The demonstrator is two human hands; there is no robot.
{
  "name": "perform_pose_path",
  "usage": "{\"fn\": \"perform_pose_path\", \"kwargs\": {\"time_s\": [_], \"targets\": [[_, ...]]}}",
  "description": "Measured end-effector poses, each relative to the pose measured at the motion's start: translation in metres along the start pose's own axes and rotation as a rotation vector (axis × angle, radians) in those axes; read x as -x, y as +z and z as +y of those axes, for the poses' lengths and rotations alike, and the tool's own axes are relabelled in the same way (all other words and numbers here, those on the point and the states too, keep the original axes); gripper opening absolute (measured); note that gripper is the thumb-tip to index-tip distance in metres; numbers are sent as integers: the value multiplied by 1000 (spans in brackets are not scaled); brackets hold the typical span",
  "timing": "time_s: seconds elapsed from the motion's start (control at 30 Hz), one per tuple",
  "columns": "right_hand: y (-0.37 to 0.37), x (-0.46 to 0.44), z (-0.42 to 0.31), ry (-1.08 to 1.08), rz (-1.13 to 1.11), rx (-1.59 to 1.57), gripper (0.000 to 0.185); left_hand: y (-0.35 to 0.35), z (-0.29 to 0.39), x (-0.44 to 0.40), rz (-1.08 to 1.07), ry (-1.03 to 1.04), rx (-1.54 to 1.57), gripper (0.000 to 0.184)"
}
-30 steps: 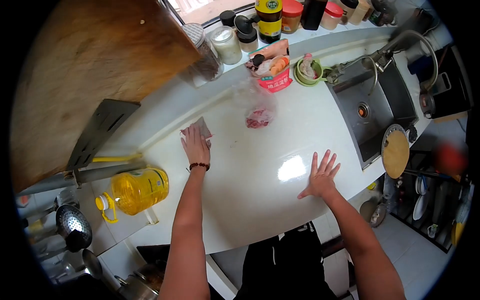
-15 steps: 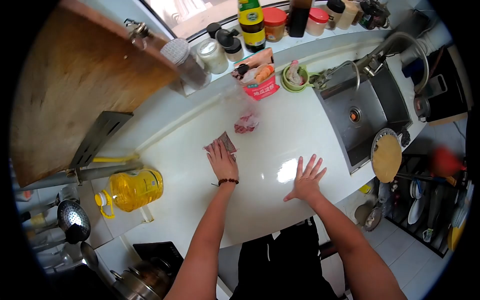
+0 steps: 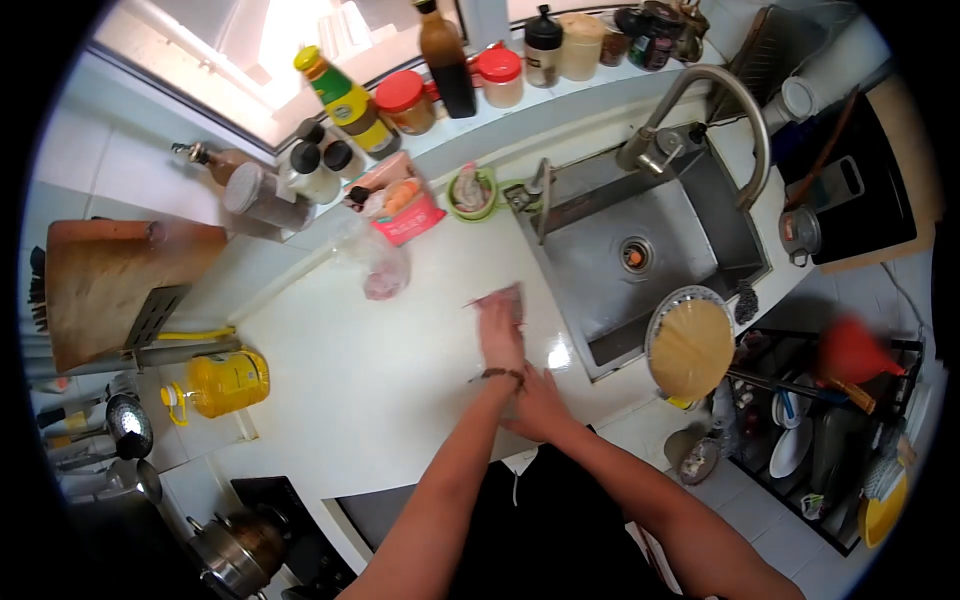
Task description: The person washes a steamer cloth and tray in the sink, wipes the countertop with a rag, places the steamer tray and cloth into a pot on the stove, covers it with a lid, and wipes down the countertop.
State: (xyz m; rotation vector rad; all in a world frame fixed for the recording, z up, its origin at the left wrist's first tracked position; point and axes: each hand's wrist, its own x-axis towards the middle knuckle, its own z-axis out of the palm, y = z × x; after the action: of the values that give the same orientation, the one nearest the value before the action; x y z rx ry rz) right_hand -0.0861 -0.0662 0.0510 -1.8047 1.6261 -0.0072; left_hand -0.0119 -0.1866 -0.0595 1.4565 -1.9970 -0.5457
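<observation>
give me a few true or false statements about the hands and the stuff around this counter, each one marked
1. The left hand is on a cloth. True.
2. There is a bracelet on the right wrist. False: the bracelet is on the left wrist.
3. The clear plastic bag lies inside the sink. False: the clear plastic bag is on the counter.
4. The pink packet is next to a green bowl. True.
5. The sink is full of water. False: the drain shows plainly in the sink, with no standing water to be seen.
</observation>
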Motion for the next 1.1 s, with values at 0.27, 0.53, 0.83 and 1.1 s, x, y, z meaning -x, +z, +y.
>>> {"fn": "perform_pose_path", "kwargs": {"time_s": [0.27, 0.53, 0.83, 1.1], "targets": [[-75, 112, 158, 261, 248, -643, 50, 77, 157, -33, -211, -409, 435, 32], [-155, 53, 173, 388, 484, -1216, 33, 21, 174, -46, -587, -570, 1322, 84], [-225, 17, 200, 79, 809, -806, 15, -3, 156, -26, -436, -870, 854, 56], [-214, -18, 249, 112, 867, -719, 10, -23, 140, 3, -591, -1013, 831, 47]]}}
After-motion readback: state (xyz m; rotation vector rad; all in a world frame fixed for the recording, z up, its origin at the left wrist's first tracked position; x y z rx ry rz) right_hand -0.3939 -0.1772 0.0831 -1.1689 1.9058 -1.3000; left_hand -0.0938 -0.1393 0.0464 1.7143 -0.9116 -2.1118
